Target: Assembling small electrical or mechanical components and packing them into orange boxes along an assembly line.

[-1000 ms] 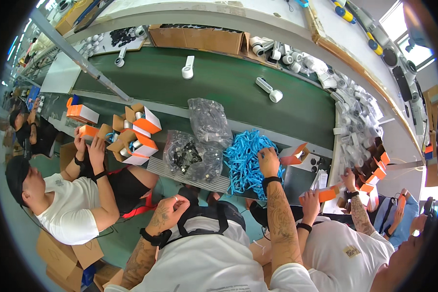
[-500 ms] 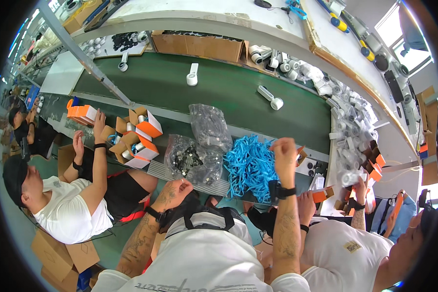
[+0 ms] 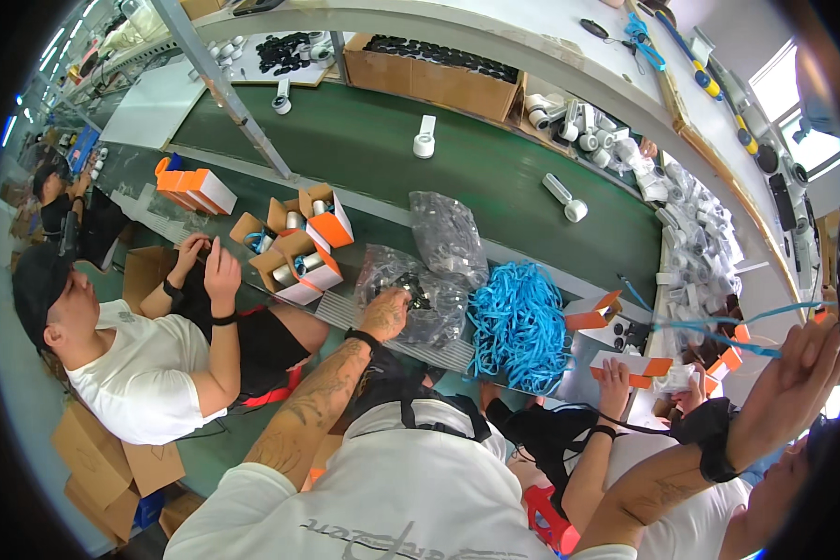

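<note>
My left hand reaches into an open clear plastic bag of small black parts. Its fingers are bent together at the parts, and what they pinch, if anything, is hidden. Far out to the right, my right hand is raised with a blue strap in its closed fingers, the loose lengths trailing leftward through the air. A big tangled pile of blue straps lies right of the bag. Behind the bag rests a second clear bag.
Orange-and-white boxes holding white devices stand left of the bags. A co-worker sits at left; another's hand at right holds an open box. White devices lie on the green conveyor. A metal post rises at left.
My right hand has swung from above the strap pile far to the right, drawing out a blue strap. My left hand has moved forward into the bag of black parts. The view has shifted.
</note>
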`<state>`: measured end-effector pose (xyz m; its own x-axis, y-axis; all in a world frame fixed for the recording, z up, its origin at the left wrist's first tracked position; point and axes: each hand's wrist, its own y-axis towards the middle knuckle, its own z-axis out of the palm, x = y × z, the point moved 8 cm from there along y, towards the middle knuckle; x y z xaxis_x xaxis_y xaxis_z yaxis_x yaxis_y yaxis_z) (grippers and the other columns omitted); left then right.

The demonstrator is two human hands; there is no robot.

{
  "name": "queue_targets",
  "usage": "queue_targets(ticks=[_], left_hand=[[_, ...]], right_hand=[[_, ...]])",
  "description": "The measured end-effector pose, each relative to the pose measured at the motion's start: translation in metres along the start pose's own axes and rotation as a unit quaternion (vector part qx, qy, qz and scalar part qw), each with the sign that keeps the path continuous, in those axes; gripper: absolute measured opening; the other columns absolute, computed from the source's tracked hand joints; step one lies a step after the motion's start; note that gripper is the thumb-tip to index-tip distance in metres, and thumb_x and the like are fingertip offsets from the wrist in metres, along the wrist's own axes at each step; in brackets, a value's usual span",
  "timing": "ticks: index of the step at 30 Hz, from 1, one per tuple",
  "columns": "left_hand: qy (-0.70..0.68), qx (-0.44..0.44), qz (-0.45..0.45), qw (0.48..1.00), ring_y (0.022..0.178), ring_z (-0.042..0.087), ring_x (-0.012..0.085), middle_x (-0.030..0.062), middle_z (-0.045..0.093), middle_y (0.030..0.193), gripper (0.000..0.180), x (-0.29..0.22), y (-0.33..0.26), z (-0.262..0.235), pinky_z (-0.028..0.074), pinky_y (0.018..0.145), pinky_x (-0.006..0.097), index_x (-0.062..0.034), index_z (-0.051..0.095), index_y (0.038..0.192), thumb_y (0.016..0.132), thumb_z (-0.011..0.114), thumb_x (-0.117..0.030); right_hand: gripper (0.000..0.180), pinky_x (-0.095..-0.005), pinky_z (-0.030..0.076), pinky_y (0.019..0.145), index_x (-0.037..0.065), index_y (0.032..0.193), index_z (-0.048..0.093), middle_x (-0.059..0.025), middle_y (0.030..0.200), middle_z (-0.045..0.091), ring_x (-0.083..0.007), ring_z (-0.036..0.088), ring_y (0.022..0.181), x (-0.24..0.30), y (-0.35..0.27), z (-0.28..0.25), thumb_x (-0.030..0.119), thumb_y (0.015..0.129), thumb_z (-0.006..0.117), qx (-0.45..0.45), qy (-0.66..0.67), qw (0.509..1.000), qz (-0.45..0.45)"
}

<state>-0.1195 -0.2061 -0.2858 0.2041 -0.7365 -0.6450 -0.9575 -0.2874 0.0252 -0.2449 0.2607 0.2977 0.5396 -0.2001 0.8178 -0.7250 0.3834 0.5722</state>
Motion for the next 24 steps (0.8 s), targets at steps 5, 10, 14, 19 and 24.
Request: queue_targets(ticks=[5, 10, 14, 19, 24], left_hand=[[0.119, 0.044, 0.094, 0.987, 0.118, 0.064, 0.0368, 0.0132, 0.063, 0.120, 0.024, -0.014, 0.013, 0.028, 0.056, 0.100, 0.049, -0.0090, 0.070, 0.117, 0.094, 0.071, -0.015], [0.148, 0.010, 0.129, 0.980, 0.113, 0.065, 0.0340, 0.0129, 0.064, 0.113, 0.019, -0.031, 0.018, 0.011, 0.056, 0.094, 0.047, -0.0065, 0.071, 0.109, 0.094, 0.070, -0.018], [-0.039, -0.029, -0.016, 0.999, 0.101, 0.073, 0.0314, 0.0116, 0.072, 0.106, 0.016, -0.006, 0.003, -0.023, 0.059, 0.089, 0.044, -0.0031, 0.071, 0.103, 0.094, 0.076, -0.015], [-0.231, -0.043, -0.218, 0.947, 0.094, 0.075, 0.0188, 0.0124, 0.078, 0.104, 0.021, -0.016, -0.019, -0.068, 0.057, 0.086, 0.032, -0.0011, 0.068, 0.099, 0.092, 0.086, -0.012], [-0.593, -0.018, -0.187, 0.783, 0.100, 0.074, 0.0211, 0.0131, 0.075, 0.106, 0.021, -0.134, -0.044, -0.111, 0.060, 0.092, 0.035, -0.0005, 0.066, 0.111, 0.096, 0.080, 0.002]], right_hand=[[0.047, -0.0260, 0.045, 0.096, -0.010, 0.154, 0.053, -0.0166, 0.140, 0.063, -0.0119, 0.054, 0.119, 0.001, -0.028, 0.036, 0.016, 0.115, 0.054, 0.239, 0.035, 0.970, 0.021], [0.039, -0.0295, 0.052, 0.093, -0.004, 0.150, 0.059, -0.0214, 0.139, 0.071, -0.0154, 0.067, 0.105, -0.010, -0.067, 0.043, 0.010, 0.115, 0.055, 0.214, -0.134, 0.967, -0.023], [0.022, -0.0301, 0.050, 0.086, 0.001, 0.121, 0.072, -0.0167, 0.120, 0.073, -0.0153, 0.060, 0.097, -0.022, -0.092, 0.016, 0.017, 0.110, 0.063, 0.141, -0.135, 0.980, 0.044], [0.017, -0.0324, 0.047, 0.083, 0.004, 0.103, 0.068, -0.0156, 0.109, 0.063, -0.0220, 0.059, 0.093, -0.032, -0.132, 0.026, 0.020, 0.105, 0.066, 0.169, 0.002, 0.982, -0.088], [0.010, -0.0279, 0.051, 0.066, 0.002, 0.110, 0.076, -0.0077, 0.090, 0.073, -0.0145, 0.069, 0.082, -0.083, -0.230, 0.073, 0.006, 0.106, 0.067, 0.325, 0.110, 0.880, 0.328]])
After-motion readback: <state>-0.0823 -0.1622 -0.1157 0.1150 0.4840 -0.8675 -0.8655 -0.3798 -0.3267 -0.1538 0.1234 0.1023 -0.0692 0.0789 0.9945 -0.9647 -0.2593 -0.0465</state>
